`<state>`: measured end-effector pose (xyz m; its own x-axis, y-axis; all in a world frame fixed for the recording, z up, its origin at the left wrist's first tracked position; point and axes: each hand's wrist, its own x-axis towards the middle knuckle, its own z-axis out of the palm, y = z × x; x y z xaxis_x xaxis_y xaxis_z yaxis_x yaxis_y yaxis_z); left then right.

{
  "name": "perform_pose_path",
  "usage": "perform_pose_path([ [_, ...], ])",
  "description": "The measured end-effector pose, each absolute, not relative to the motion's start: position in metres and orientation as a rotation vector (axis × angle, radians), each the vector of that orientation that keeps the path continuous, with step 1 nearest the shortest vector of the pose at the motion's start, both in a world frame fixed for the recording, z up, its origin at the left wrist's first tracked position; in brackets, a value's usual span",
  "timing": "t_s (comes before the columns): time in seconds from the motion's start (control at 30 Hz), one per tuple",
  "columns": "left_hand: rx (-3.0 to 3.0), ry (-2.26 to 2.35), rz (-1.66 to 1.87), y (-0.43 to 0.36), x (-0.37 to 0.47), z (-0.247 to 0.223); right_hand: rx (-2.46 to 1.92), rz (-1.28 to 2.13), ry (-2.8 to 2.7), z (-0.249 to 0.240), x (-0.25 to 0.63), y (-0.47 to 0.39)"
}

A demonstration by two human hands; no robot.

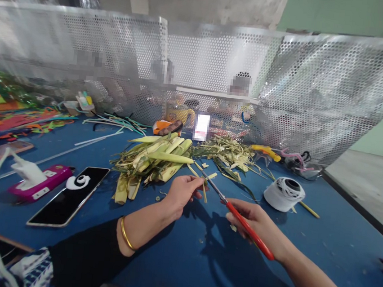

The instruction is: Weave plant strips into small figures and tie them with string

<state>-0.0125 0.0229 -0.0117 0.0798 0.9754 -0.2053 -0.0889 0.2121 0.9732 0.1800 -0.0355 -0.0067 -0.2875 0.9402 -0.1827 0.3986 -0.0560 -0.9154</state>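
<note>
My right hand (253, 219) grips a pair of scissors (249, 230) with red handles. Their blades reach up and left toward my left hand (185, 190). The fingers of that hand are pinched on a thin yellow-green plant strip (205, 191), which hangs down beside the blade tips. Whether the blades touch the strip I cannot tell. Just beyond my left hand lies a heap of pale green corn husks (163, 156). Behind the scissors is a looser pile of shredded husk scraps (229, 151), with small cut bits near the blades.
A spool of white twine (284, 194) stands right of my hands. At left lie a black phone (71, 199) and a magenta power strip (42, 183) with a white cable. Perforated metal panels (216, 60) close off the back of the blue table (172, 268). Coloured strips (27, 123) lie far left.
</note>
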Motion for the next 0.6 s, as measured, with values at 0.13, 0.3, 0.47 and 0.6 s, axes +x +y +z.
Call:
perform_pose_path([
  [0.13, 1.037, 1.168, 1.055, 0.0252, -0.0129, -0.0151, -1.425, 1.316, -1.692, -0.0079, 0.1796, -0.0356],
  [0.3, 1.025, 1.178, 1.034, 0.0266, -0.0124, -0.0145, -1.401, 1.329, -1.683, -0.009, 0.1804, -0.0352],
  [0.47, 1.032, 1.184, 1.032, 0.0272, -0.012, -0.0146, -1.384, 1.362, -1.657, -0.0085, 0.1782, -0.036],
  [0.6, 1.04, 1.148, 1.047, 0.0291, -0.0125, -0.0175, -1.392, 1.396, -1.612, -0.0083, 0.1743, -0.0372],
])
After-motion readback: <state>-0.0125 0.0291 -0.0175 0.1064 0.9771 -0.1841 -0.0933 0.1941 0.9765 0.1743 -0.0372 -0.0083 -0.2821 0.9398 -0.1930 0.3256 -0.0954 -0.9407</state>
